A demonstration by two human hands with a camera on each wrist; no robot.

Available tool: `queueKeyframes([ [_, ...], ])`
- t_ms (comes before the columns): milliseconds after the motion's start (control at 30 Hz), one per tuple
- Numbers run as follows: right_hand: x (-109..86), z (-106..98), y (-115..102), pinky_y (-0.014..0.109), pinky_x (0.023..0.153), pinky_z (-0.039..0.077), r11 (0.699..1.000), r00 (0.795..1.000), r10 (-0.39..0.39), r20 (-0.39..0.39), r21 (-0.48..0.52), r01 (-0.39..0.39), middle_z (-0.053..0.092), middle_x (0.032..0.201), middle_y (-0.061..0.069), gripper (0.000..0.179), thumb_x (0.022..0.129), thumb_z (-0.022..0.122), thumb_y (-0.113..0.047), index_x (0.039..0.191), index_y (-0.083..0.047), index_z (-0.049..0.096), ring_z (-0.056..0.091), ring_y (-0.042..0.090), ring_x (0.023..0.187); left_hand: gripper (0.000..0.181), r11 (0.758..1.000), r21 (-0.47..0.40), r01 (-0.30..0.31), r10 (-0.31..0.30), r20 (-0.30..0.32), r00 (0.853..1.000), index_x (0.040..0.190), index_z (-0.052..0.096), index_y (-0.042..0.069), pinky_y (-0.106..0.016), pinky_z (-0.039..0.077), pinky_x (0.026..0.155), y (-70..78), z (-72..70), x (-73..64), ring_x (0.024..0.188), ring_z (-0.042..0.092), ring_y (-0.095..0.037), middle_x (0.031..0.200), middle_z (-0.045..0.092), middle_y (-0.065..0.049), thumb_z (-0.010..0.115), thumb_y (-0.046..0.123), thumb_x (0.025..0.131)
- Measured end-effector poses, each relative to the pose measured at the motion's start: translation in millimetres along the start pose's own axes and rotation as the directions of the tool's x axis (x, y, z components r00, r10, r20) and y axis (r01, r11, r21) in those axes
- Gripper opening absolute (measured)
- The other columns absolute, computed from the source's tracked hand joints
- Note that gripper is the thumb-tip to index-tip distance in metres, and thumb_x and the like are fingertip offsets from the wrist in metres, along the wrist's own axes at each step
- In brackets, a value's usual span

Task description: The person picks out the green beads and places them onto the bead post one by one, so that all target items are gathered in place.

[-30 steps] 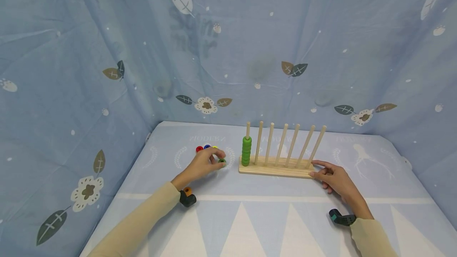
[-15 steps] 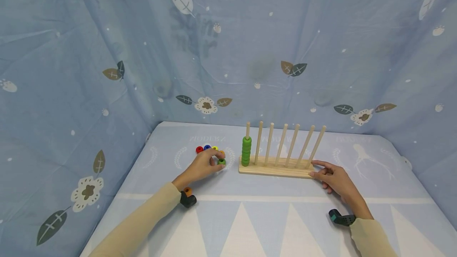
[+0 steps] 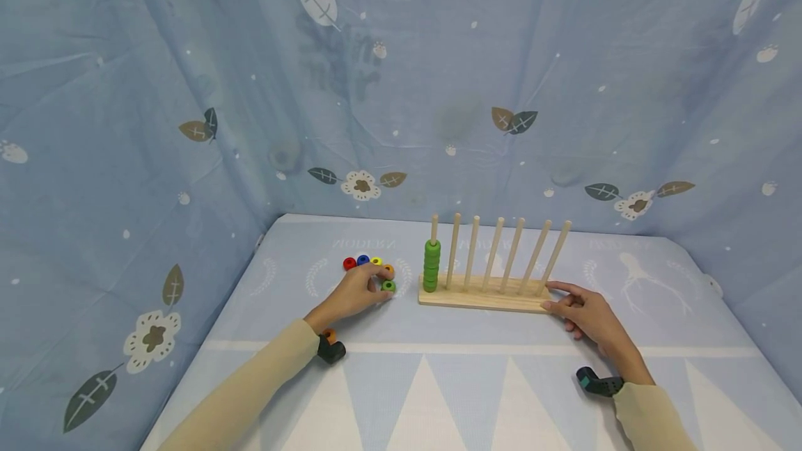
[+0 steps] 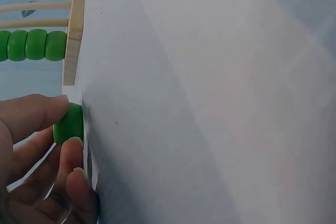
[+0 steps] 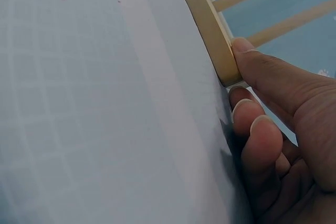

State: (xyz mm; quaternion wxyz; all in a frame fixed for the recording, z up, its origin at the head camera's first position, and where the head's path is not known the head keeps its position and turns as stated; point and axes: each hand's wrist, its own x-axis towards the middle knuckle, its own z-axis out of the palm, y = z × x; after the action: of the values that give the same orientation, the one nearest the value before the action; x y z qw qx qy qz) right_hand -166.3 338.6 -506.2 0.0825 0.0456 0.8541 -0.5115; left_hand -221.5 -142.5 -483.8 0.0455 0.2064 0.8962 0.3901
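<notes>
My left hand (image 3: 355, 294) is at the left of the table, thumb and fingertips around a green bead (image 3: 388, 286). In the left wrist view this bead (image 4: 69, 123) sits low at the tabletop, with the thumb at one side and fingertips at the other. To the right stands a wooden peg rack (image 3: 485, 302) with a row of upright pegs. Green beads (image 3: 431, 266) are stacked on its leftmost peg; the other pegs are bare. My right hand (image 3: 589, 315) holds the rack's right end, its thumb over the base (image 5: 223, 51) and its other fingers curled beside the end.
Beyond the left hand lie a red bead (image 3: 349, 264), a blue bead (image 3: 363, 260), a yellow bead (image 3: 376, 261) and an orange bead (image 3: 389, 269). Another orange bead (image 3: 329, 334) lies by the left wrist. A patterned blue curtain (image 3: 438, 89) hangs behind the table.
The green bead at my left hand shows more fully, now flat with its hole facing up, as the fingers have spread slightly. My right hand and the rack stay in place.
</notes>
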Motion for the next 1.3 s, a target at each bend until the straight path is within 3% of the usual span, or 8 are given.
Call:
queueKeyframes([
  [267,0.5,-0.2,1.9,0.032,0.049,0.052,1.0,1.0,-0.004,0.001,0.005,0.004,0.058,0.081,0.011,0.073,0.09,0.08,-0.041,0.149,-0.007,0.053,0.052,0.015,0.057,0.034,0.999,0.005,0.054,-0.054,0.019,0.998,0.117,0.075,0.008,-0.024,0.043,0.056,0.1,0.3,1.0,0.063,0.051,-0.012,0.102,0.071,0.001,0.086,0.014,0.086],
  [500,0.0,-0.1,2.2,0.032,0.049,0.052,1.0,1.0,-0.005,-0.002,0.001,0.005,0.057,0.08,0.01,0.073,0.09,0.08,-0.041,0.149,-0.007,0.053,0.052,0.015,0.057,0.033,0.998,0.009,0.058,-0.058,0.021,0.998,0.116,0.075,0.009,-0.025,0.044,0.056,-0.6,1.1,1.4,0.064,0.052,-0.013,0.1,0.07,0.003,0.087,0.016,0.085],
  [1000,-0.6,0.1,0.7,0.031,0.049,0.052,1.0,1.0,-0.003,-0.008,-0.003,0.003,0.057,0.081,0.01,0.073,0.091,0.08,-0.04,0.149,-0.007,0.052,0.052,0.014,0.057,0.03,0.996,-0.004,0.084,-0.084,-0.033,0.996,0.111,0.076,0.015,-0.028,0.047,0.062,-2.2,-0.6,1.2,0.073,0.055,-0.014,0.097,0.07,0.006,0.088,0.02,0.084],
  [1300,-1.0,0.1,-0.4,0.032,0.05,0.052,1.0,1.0,-0.01,-0.002,0.0,0.01,0.058,0.082,0.012,0.073,0.09,0.08,-0.041,0.149,-0.008,0.053,0.053,0.015,0.057,0.025,0.994,-0.043,0.102,-0.103,-0.038,0.994,0.111,0.075,0.019,-0.028,0.046,0.054,4.6,-5.3,1.4,0.069,0.055,-0.016,0.1,0.071,0.006,0.084,0.022,0.088],
])
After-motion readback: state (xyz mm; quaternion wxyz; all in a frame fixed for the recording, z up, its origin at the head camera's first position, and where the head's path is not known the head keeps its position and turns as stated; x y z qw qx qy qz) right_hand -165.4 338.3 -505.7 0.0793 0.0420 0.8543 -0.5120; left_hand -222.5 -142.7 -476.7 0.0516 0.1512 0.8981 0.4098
